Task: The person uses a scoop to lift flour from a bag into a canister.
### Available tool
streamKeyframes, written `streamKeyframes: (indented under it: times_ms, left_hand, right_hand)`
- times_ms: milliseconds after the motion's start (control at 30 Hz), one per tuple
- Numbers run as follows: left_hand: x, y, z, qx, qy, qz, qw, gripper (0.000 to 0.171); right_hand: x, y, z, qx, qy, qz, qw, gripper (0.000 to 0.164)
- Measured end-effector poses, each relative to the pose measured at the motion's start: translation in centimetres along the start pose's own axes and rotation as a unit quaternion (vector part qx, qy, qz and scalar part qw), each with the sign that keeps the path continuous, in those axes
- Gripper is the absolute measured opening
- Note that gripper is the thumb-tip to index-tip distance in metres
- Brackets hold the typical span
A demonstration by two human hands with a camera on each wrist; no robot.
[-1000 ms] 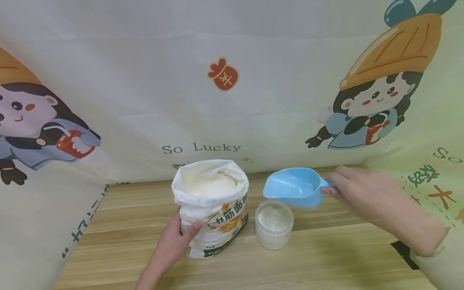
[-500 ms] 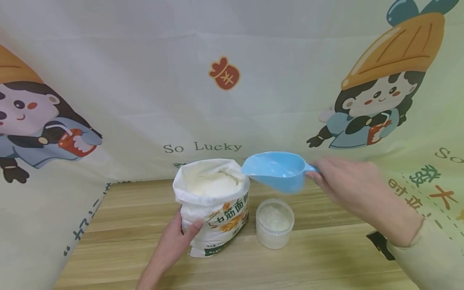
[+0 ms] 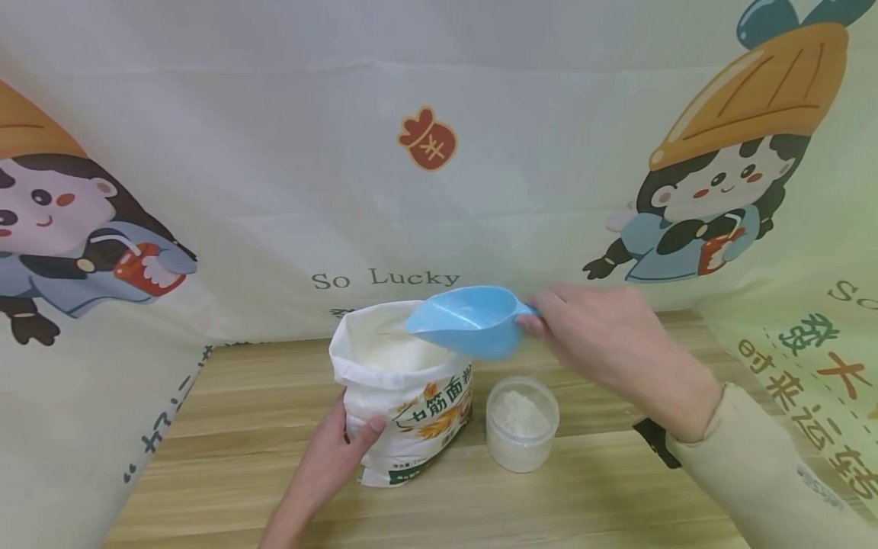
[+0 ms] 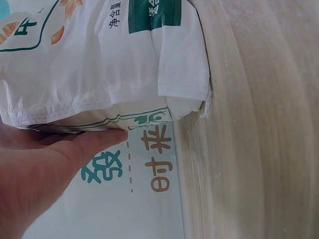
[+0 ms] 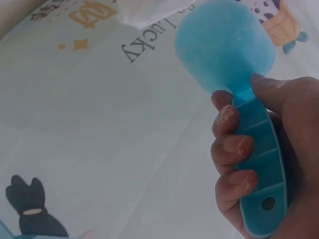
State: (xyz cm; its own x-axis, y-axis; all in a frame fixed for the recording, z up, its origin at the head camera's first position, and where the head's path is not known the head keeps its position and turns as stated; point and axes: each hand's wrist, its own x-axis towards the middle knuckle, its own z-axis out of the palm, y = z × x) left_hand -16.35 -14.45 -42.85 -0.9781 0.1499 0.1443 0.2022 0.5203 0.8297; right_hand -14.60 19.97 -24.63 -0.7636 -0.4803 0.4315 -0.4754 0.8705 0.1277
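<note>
A white bag of flour (image 3: pixel 425 419) stands upright with its top rolled open and pale flour inside. At its left side my left hand (image 3: pixel 336 450) holds it, thumb on the printed front; the other fingers are mostly hidden. My right hand (image 3: pixel 604 335) grips the handle of a light blue scoop (image 3: pixel 473 316), fingers wrapped around it in the right wrist view. The scoop's tip hangs over the right part of the bag's mouth. Its visible inner surface shows no flour. Beside the bag stands a clear round tub (image 3: pixel 521 450) with some flour in it. White powder dusts my right fingertips (image 5: pixel 238 145).
A wood-grain tabletop (image 3: pixel 226 450) lies under everything. A printed cloth (image 3: pixel 274 152) with cartoon figures and lettering rises at the back and both sides. Near my right sleeve (image 3: pixel 768 457) a small black piece (image 3: pixel 655 441) lies partly covered.
My right hand has carried the scoop left and slightly up, from above the tub to over the bag's mouth. My left hand and the bag have stayed put.
</note>
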Motion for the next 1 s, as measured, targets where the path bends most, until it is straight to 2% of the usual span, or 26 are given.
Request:
streamKeyframes:
  times_ms: [200, 400, 633, 800, 1000]
  left_hand:
    - [0.0, 0.0, 0.0, -0.003, -0.001, 0.000, 1.0000, 0.065]
    - [0.0, 0.1, 0.0, -0.004, -0.001, -0.006, 1.0000, 0.065]
    - [-0.1, 0.0, 0.1, 0.000, 0.003, -0.005, 1.0000, 0.061]
    - [0.0, 0.0, 0.1, 0.005, 0.003, 0.000, 1.0000, 0.061]
    - [0.0, 0.1, 0.0, 0.008, 0.000, -0.003, 1.0000, 0.063]
  right_hand:
    - [1.6, -1.4, 0.0, -0.009, -0.051, 0.009, 0.999, 0.031]
    - [2.6, -2.5, 0.7, -0.025, -0.039, -0.026, 0.999, 0.035]
    - [3.4, -3.3, 1.3, -0.035, -0.074, -0.040, 0.996, 0.031]
    - [3.5, -3.5, 2.1, -0.060, -0.074, -0.059, 0.994, 0.032]
    - [3.6, -4.2, 2.4, -0.069, -0.090, -0.054, 0.992, 0.031]
